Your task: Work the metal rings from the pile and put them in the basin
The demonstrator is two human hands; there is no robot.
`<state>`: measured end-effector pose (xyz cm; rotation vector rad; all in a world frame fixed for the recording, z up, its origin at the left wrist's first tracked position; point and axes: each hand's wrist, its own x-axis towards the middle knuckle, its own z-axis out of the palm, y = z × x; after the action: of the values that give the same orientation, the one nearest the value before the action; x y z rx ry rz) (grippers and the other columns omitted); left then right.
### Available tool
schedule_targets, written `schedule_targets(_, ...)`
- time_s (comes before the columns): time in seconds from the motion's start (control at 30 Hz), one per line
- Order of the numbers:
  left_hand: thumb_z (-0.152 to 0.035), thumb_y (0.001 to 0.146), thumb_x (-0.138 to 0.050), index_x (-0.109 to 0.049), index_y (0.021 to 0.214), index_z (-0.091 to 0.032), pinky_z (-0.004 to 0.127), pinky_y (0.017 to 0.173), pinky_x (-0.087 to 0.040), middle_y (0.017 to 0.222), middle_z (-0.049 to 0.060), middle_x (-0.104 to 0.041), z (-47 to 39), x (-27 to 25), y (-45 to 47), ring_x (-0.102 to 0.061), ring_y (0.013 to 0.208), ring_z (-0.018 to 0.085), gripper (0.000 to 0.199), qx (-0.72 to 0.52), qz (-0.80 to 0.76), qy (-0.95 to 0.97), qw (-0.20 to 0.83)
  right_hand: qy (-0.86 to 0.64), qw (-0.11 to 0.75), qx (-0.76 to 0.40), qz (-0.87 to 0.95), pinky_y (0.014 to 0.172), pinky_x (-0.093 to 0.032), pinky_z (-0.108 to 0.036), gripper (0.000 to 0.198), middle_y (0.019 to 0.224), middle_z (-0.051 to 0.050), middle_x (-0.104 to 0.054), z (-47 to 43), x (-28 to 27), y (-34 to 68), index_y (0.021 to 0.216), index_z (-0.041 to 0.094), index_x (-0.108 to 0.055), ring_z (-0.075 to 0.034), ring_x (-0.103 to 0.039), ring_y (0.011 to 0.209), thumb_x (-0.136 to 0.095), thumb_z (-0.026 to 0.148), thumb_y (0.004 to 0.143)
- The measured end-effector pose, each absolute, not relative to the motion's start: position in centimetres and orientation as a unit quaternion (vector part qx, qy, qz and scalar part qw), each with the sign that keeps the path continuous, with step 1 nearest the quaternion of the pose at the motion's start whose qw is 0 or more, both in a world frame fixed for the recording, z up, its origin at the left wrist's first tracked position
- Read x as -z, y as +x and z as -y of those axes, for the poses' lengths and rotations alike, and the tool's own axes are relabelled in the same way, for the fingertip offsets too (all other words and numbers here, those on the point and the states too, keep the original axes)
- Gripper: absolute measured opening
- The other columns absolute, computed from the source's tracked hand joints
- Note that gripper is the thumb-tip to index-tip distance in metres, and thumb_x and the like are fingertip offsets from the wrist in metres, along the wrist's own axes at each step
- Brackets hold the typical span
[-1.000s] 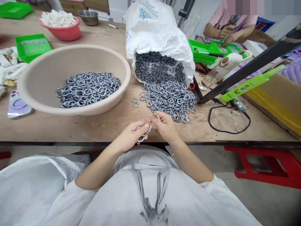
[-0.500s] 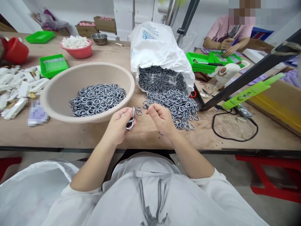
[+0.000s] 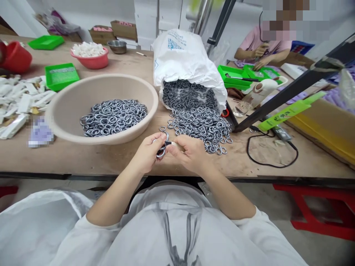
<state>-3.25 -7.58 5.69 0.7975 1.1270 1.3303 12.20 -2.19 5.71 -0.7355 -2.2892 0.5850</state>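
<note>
Several grey metallic-looking rings (image 3: 161, 153) are pinched in my left hand (image 3: 146, 152), partly hidden by the fingers. My right hand (image 3: 192, 152) is closed on a small tool with a dark tip (image 3: 168, 143), which meets the rings; its exact kind is unclear. Left of the hands stands a wide beige basin (image 3: 65, 99) with a heap of grey rings (image 3: 116, 118) inside. Just beyond my right hand, a pile of loose rings (image 3: 201, 123) spills from the mouth of a white sack (image 3: 184, 59).
White strips (image 3: 24, 103) lie heaped at the left, near a green tray (image 3: 62, 76) and a pink bowl (image 3: 97, 63) of white pieces. A slanted dark metal bar (image 3: 277, 99) and a black cable (image 3: 249, 155) are at right. A co-worker (image 3: 263, 48) sits beyond.
My hands have come together, and the dark-tipped tool in the right hand now reaches the rings in the left. The left hand has shifted slightly right.
</note>
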Motion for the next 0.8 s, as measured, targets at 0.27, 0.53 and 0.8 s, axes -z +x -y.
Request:
schedule_targets(0.27, -0.051, 0.07, -0.075, -0.053, 0.069, -0.017, 0.017, 0.034, -0.029, 0.052, -0.006, -0.046, 7.4, -5.4, -3.0, -0.037, 0.037, 0.005, 0.041, -0.556, -0.475, 0.334, 0.594, -0.29, 0.311, -0.209, 0.881, 0.056, -0.027, -0.026, 0.043, 0.061, 0.001, -0.051, 2.6, -5.7, 12.6, 0.064, 0.02, -0.051, -0.01, -0.043, 0.057, -0.049, 0.048, 0.095)
schedule_targets(0.53, -0.051, 0.08, -0.067, -0.054, 0.068, -0.016, 0.017, 0.037, -0.031, 0.054, -0.002, -0.052, 8.1, -4.7, -2.5, -0.039, 0.041, 0.006, 0.039, -0.507, -0.461, 0.407, 0.604, -0.387, 0.41, -0.343, 0.751, 0.059, -0.034, -0.026, 0.04, 0.064, 0.003, -0.051, 0.0, -3.6, 13.0, 0.077, 0.02, -0.058, -0.012, -0.045, 0.061, -0.047, 0.055, 0.095)
schedule_targets(0.8, -0.053, 0.082, -0.064, -0.055, 0.073, -0.017, 0.018, 0.04, -0.03, 0.056, -0.004, -0.049, 7.8, -4.2, -2.5, -0.037, 0.044, 0.006, 0.039, -0.501, -0.457, 0.435, 0.592, -0.282, 0.399, -0.509, 0.709, 0.056, -0.037, -0.024, 0.037, 0.067, 0.004, -0.052, 2.3, -3.7, 11.7, 0.083, 0.02, -0.058, -0.01, -0.047, 0.058, -0.069, 0.055, 0.081)
